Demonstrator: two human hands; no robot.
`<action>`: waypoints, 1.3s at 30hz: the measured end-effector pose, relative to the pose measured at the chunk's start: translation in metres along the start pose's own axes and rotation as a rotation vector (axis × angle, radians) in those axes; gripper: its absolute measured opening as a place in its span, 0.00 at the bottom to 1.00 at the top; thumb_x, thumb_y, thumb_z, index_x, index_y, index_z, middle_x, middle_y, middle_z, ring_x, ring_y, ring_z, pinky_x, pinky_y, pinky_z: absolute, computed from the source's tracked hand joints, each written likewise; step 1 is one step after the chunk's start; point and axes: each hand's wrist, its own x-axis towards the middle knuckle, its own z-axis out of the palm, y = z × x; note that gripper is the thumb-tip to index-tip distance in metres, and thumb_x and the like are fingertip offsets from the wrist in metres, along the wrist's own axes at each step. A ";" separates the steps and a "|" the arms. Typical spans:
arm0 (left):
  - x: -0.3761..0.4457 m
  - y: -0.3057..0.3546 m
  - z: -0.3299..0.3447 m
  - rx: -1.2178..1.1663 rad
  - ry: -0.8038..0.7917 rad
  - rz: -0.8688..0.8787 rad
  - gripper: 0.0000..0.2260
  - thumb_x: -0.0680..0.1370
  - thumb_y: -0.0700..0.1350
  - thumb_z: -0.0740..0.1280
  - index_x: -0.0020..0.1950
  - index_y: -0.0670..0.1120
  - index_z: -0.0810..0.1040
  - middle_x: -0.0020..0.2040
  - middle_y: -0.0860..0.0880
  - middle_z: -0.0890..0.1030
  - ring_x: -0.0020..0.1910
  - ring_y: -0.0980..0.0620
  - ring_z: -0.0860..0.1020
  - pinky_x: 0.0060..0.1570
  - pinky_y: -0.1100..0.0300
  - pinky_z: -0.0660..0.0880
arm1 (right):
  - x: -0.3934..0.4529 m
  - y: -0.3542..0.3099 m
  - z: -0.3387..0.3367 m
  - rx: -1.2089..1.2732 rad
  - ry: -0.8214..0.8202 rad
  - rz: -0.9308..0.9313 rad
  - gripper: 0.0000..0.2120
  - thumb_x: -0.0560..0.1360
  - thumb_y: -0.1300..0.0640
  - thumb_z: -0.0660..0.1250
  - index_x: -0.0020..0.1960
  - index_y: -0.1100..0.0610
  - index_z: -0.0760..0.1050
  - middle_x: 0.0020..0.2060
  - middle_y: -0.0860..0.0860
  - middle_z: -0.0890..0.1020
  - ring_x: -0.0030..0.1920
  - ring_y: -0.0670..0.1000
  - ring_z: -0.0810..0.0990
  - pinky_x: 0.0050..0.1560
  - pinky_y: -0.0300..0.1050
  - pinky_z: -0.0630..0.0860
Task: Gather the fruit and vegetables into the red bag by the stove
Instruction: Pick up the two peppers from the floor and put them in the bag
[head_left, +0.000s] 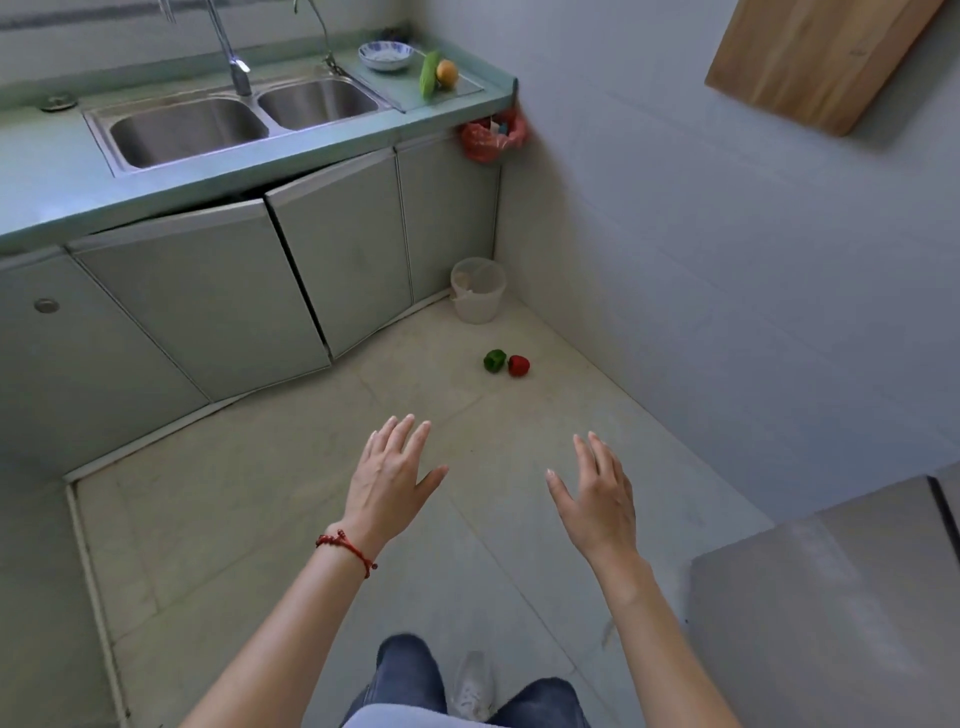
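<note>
I am holding my left hand (390, 470) and right hand (597, 493) out over the floor (291, 499), fingers spread, gripping nothing | green pepper (494, 360) and red pepper (518, 365) are lying touching on the floor ahead | cucumber (428, 74) and orange fruit (447, 73) are lying on the counter (47, 171) | red bag (491, 136) is hanging under the counter's corner.

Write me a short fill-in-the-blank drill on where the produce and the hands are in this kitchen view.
1. The green pepper and the red pepper lie on the ____.
2. The cucumber and the orange fruit lie on the counter to the ____ of the sink.
3. The red bag hangs under the counter's ____ end.
4. The left hand and right hand are both ____ and hold nothing.

Missing words: floor; right; right; open
</note>
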 end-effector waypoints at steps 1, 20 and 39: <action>0.014 0.000 -0.001 0.005 0.004 0.000 0.32 0.73 0.61 0.51 0.66 0.40 0.70 0.65 0.38 0.74 0.67 0.37 0.69 0.65 0.42 0.66 | 0.014 -0.001 -0.001 0.002 -0.002 0.001 0.29 0.77 0.47 0.60 0.73 0.58 0.58 0.74 0.56 0.60 0.74 0.53 0.56 0.72 0.46 0.54; 0.355 -0.032 -0.003 0.063 0.033 0.135 0.26 0.71 0.51 0.70 0.65 0.40 0.72 0.64 0.37 0.75 0.65 0.36 0.70 0.64 0.41 0.65 | 0.333 -0.030 0.011 -0.058 0.026 0.041 0.28 0.76 0.47 0.61 0.72 0.57 0.60 0.73 0.56 0.61 0.74 0.54 0.58 0.71 0.46 0.56; 0.616 -0.011 0.054 0.035 -0.092 0.006 0.26 0.74 0.53 0.66 0.67 0.40 0.69 0.67 0.37 0.71 0.68 0.36 0.66 0.67 0.42 0.62 | 0.601 0.041 0.026 -0.044 -0.130 0.053 0.28 0.76 0.47 0.62 0.71 0.58 0.61 0.72 0.57 0.63 0.72 0.56 0.61 0.70 0.50 0.60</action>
